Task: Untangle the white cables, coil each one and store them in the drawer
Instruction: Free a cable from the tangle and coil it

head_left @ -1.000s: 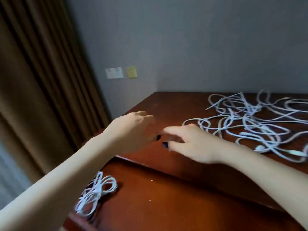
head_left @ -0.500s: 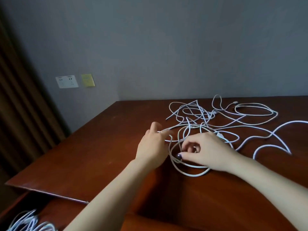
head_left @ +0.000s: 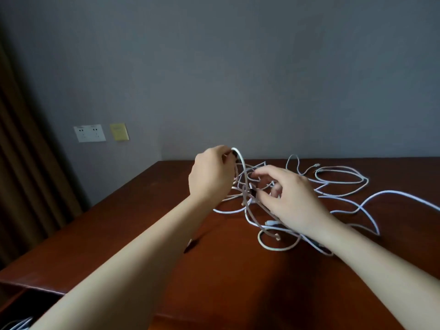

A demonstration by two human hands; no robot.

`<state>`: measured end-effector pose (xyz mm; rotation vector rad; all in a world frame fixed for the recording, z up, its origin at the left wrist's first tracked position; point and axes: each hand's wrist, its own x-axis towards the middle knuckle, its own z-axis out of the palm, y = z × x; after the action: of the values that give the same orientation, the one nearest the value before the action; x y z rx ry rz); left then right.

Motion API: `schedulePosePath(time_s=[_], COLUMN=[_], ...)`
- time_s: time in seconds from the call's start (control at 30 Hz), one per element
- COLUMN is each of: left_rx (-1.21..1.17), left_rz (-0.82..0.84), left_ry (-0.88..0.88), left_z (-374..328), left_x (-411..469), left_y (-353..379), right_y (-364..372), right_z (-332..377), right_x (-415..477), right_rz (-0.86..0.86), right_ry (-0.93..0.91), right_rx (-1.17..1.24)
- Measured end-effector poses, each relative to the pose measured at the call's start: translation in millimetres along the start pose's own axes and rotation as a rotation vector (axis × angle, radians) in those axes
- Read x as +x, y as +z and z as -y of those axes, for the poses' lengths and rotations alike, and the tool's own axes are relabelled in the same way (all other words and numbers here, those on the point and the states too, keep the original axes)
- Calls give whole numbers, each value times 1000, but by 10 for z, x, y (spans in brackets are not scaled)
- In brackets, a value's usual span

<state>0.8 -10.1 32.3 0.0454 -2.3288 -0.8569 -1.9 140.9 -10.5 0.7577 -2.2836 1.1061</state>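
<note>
A tangle of white cables [head_left: 340, 184] sprawls over the right half of the dark wooden table [head_left: 147, 225]. My left hand [head_left: 209, 177] is raised above the table and pinches a loop of white cable [head_left: 241, 160] at its top. My right hand [head_left: 288, 198] is just right of it, fingers curled, pinching a strand of the same bundle between thumb and fingers. Loose loops hang from both hands down to the tabletop. At the bottom left corner an open drawer [head_left: 14, 306] shows part of a coiled white cable [head_left: 17, 325].
A grey wall runs behind the table, with a white socket plate [head_left: 89, 133] and a yellow note [head_left: 119, 131] on it. Brown curtains [head_left: 26, 163] hang at the left. The table's left edge lies near the drawer.
The view swung right from the drawer to the tangle. Both hands reached the cables, took hold of strands, and my left hand has lifted a loop off the table.
</note>
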Motion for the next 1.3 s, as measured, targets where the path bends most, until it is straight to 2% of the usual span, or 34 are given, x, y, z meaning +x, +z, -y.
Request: schedulePosePath(time_s=[0.1,0.2,0.3,0.43,0.53,0.63,0.7,0.77,0.8,0.83,0.9,1.03,1.1,1.17,1.3], left_rx=[-166,-247,-448,-607,-763,-860,-920,-956,-955,-943,-922,-891,-901,-931,-817], left_rz=[-5,21,42,85,52,-5,-61,-134,-161,-175,-159,-97,-70,-42,51], left_ry=[-32,-60,-113,-29,-4,-56,-119,-183,-214,-246,-319,-379,-375,-366,-272], left_z=[-263,-506,-705,-933,-1071,-1144,-1136,-1064,-1013,-954,-819,-552,-469,-416,-376], left_x=[177,358,489,471,458,505,553,589,590,582,540,455,443,460,507], left_y=[-156,-316,-449,-607,-745,-916,-1054,-1165,-1207,-1238,-1274,-1311,-1302,-1285,-1212], right_y=[-201,-443,-612,-710,-768,-783,-711,-584,-542,-509,-479,-610,-769,-958,-1278], right_z=[117,273,430,617,671,656,627,557,526,490,406,398,535,661,758], right_x=[76,206,350,484,527,516,470,413,396,394,465,837,1014,1143,1342], right_rz=[24,123,186,201,231,390,566,710,705,676,476,-207,-435,-547,-529], right_ry=[-47,6,51,142,135,174,228,248,244,251,325,349,255,89,-307], right_rx=[73,165,188,559,500,671,584,227,90,51,167,250,313,183,-226])
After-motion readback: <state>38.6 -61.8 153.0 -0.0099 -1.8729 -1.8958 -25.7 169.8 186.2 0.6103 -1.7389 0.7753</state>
